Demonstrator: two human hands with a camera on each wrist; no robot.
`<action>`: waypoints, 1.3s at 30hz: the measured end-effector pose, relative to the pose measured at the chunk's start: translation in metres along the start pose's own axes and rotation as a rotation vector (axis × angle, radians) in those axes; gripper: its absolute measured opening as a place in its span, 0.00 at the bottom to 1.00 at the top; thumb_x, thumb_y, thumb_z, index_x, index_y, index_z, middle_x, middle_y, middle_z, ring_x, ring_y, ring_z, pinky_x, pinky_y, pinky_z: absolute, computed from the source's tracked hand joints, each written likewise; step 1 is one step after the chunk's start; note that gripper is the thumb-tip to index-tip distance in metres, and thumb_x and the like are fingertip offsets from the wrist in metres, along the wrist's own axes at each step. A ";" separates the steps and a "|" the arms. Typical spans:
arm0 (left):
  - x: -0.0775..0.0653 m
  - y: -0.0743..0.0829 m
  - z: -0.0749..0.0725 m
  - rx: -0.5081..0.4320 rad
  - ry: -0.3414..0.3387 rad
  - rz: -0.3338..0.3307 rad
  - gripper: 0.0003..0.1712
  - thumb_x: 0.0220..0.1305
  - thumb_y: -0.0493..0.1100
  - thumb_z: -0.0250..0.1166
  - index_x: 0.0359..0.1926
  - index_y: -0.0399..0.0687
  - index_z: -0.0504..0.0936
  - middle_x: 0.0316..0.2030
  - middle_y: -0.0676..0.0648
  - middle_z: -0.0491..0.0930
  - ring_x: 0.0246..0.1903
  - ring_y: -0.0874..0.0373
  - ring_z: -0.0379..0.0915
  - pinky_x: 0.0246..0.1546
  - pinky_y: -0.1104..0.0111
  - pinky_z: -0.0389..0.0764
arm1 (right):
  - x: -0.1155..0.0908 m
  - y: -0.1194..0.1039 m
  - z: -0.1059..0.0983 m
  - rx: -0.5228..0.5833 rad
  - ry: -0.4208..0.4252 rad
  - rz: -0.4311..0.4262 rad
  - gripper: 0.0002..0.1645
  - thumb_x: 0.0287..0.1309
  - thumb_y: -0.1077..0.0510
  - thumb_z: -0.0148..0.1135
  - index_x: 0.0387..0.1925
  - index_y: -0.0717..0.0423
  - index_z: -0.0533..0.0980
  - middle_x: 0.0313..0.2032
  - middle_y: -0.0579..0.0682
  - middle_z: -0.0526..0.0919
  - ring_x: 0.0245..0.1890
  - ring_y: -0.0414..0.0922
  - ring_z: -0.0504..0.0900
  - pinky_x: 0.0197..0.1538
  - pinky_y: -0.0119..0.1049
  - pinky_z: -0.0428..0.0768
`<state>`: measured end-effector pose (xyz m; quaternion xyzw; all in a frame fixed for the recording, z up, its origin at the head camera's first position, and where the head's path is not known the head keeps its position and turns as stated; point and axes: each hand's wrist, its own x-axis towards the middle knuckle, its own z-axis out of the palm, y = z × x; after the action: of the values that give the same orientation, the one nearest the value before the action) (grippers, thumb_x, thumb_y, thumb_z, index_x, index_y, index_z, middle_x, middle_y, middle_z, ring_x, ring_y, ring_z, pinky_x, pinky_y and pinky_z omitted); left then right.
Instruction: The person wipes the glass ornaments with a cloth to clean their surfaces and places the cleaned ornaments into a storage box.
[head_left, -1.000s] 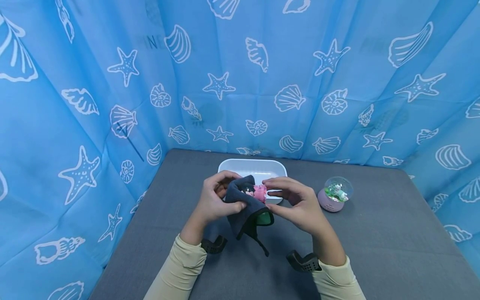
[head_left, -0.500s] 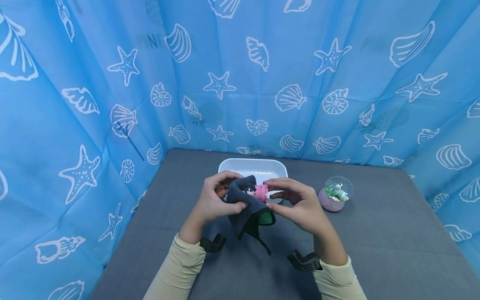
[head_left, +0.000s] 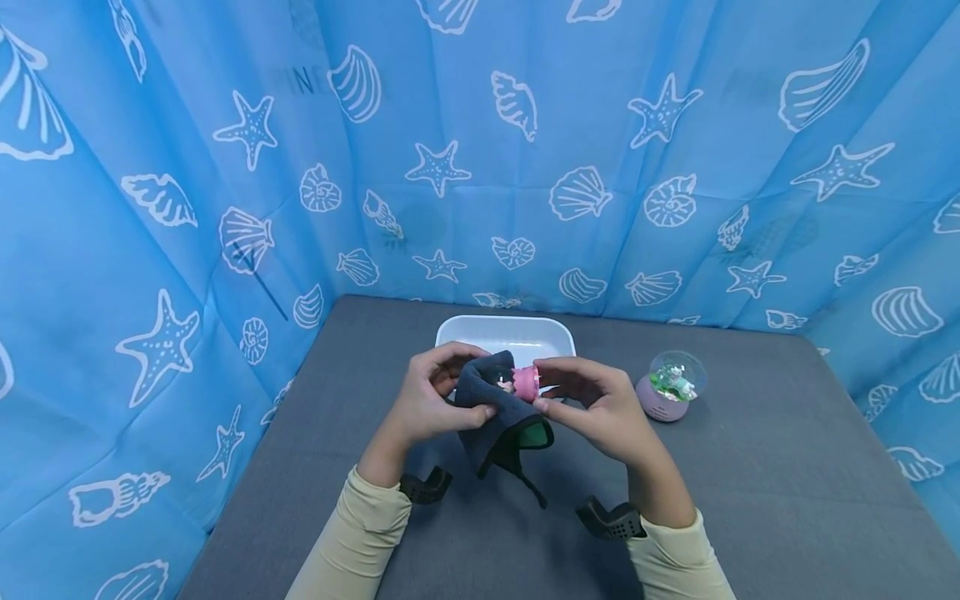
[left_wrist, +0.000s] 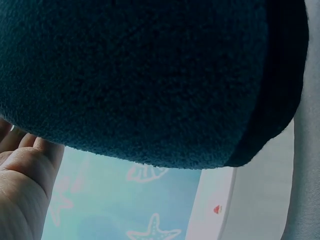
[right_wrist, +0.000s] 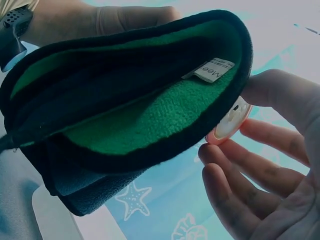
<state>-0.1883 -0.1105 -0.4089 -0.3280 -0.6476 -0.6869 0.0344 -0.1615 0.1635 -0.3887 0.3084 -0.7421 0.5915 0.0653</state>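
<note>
My left hand point(head_left: 427, 400) grips a dark blue-grey cloth point(head_left: 487, 400) with a green inner side, wrapped round a small snow globe with a pink base point(head_left: 527, 383). The clear dome shows only partly, the cloth covering the rest. My right hand point(head_left: 592, 404) pinches the pink base between thumb and fingers. In the right wrist view the cloth's green lining point(right_wrist: 135, 120) hangs open with a white label point(right_wrist: 214, 70), and the underside of the base point(right_wrist: 231, 122) touches the right fingertips. Cloth fills most of the left wrist view.
A white tray point(head_left: 555, 327) stands just behind the hands. To the right, a second snow globe with a lilac base point(head_left: 660, 404) sits on the grey tabletop point(head_left: 787, 450). A blue shell-patterned curtain point(head_left: 480, 200) encloses the table at the back and sides.
The pink base has shifted slightly right and turned in the right fingers, which have changed their hold a little. The left hand keeps its grip on the cloth; the cloth's loose corner has swung slightly right.
</note>
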 end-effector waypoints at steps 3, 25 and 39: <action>0.000 0.000 0.000 -0.004 -0.002 0.001 0.31 0.49 0.28 0.78 0.58 0.35 0.82 0.50 0.32 0.83 0.47 0.55 0.86 0.49 0.64 0.90 | 0.000 0.000 0.000 -0.009 0.004 0.020 0.28 0.57 0.75 0.73 0.60 0.61 0.82 0.54 0.58 0.88 0.48 0.42 0.90 0.54 0.39 0.90; 0.000 0.004 0.003 0.012 0.002 -0.012 0.33 0.47 0.28 0.80 0.58 0.37 0.83 0.51 0.35 0.84 0.46 0.53 0.86 0.50 0.63 0.91 | 0.001 0.002 -0.003 -0.016 -0.048 0.117 0.16 0.71 0.67 0.65 0.57 0.60 0.83 0.47 0.57 0.89 0.38 0.43 0.87 0.44 0.35 0.90; -0.001 0.000 0.003 0.067 0.035 0.016 0.32 0.46 0.28 0.80 0.56 0.38 0.83 0.50 0.36 0.83 0.45 0.52 0.84 0.50 0.63 0.90 | 0.002 -0.001 -0.001 -0.002 -0.066 0.150 0.16 0.73 0.66 0.63 0.60 0.61 0.82 0.50 0.59 0.87 0.42 0.43 0.88 0.47 0.36 0.90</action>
<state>-0.1864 -0.1078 -0.4093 -0.3197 -0.6670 -0.6701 0.0619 -0.1634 0.1639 -0.3867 0.2712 -0.7655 0.5835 -0.0035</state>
